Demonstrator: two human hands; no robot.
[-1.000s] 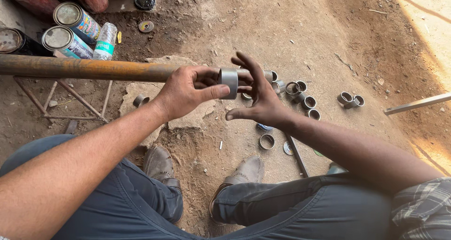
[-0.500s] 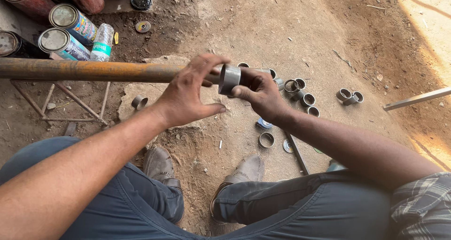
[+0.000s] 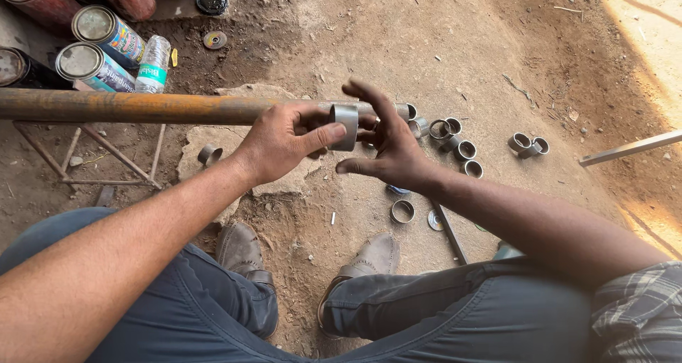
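My left hand [image 3: 280, 139] pinches the short grey metal ring [image 3: 344, 126] at the rusty brown pipe's [image 3: 142, 107] three o'clock end, right hand [image 3: 387, 146] spread empty beside it, so I'd best keep it square

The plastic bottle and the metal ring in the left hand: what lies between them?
In the head view, the long rusty pipe runs from below the plastic bottle toward the metal ring, and the left hand pinching the ring covers the last stretch.
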